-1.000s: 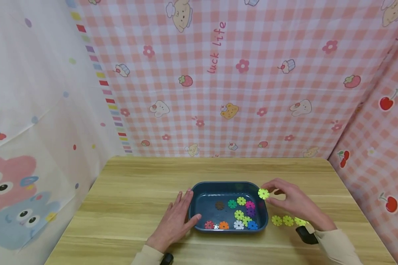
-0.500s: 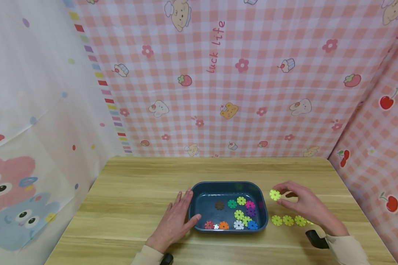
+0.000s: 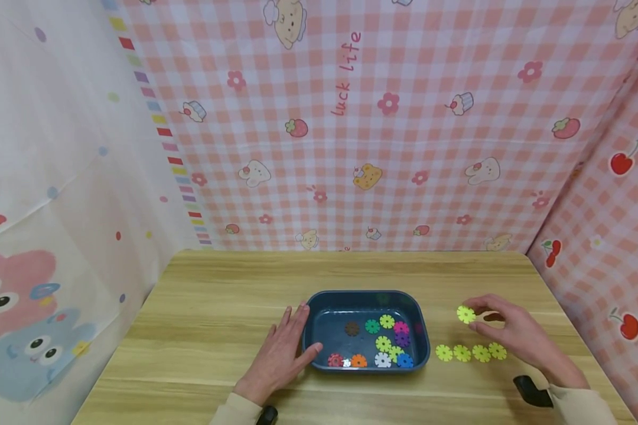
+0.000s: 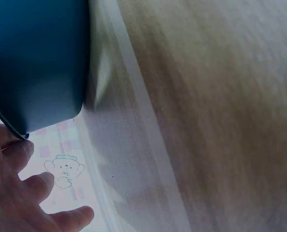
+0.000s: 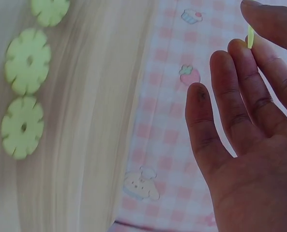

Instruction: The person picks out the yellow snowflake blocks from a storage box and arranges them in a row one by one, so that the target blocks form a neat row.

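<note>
My right hand point(image 3: 510, 330) pinches a yellow-green gear disc point(image 3: 465, 314) above the table, right of the dark blue tray point(image 3: 319, 307); in the right wrist view only the disc's edge point(image 5: 250, 37) shows between my fingertips point(image 5: 240, 50). Below it, several matching discs point(image 3: 470, 352) lie in a row on the wood point(image 5: 27, 92). My left hand point(image 3: 282, 354) rests flat on the table, fingers point(image 4: 17, 150) touching the tray's left wall point(image 4: 37, 63). The tray holds several coloured discs point(image 3: 383, 345).
The wooden table point(image 3: 218, 307) is walled in by pink checked cloth point(image 3: 383, 136) behind and to the right, and a white cartoon cloth point(image 3: 48, 206) on the left. A black wrist device point(image 3: 531, 391) sits at my right cuff.
My right hand has carried the yellow-green disc from the tray's right rim rightward, over the row of discs. The left hand has not moved.
</note>
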The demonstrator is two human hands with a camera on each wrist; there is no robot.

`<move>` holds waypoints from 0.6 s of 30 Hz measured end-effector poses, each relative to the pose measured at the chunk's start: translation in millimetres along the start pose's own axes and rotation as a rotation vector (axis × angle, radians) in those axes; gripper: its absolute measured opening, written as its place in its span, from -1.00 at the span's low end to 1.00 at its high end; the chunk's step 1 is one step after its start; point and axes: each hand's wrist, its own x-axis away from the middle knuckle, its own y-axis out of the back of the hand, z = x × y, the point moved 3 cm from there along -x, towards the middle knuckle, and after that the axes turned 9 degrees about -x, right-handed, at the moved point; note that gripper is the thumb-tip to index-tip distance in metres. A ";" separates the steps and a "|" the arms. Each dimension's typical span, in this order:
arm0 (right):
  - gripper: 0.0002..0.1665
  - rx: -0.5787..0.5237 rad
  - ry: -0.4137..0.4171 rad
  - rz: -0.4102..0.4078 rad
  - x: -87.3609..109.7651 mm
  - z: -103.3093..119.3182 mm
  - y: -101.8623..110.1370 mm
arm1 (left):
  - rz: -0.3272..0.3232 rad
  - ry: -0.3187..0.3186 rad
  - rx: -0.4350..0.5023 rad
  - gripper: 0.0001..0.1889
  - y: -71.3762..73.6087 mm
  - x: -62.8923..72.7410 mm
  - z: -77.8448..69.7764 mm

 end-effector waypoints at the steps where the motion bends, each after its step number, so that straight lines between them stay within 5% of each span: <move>1: -0.66 -0.002 -0.003 -0.004 1.6 -1.5 1.8 | -0.001 0.000 -0.001 -0.14 0.1 0.0 0.0; 18: -0.67 -0.036 -0.016 0.014 26.0 -40.8 22.8 | 0.000 0.001 0.000 -0.14 -0.3 -0.3 -0.2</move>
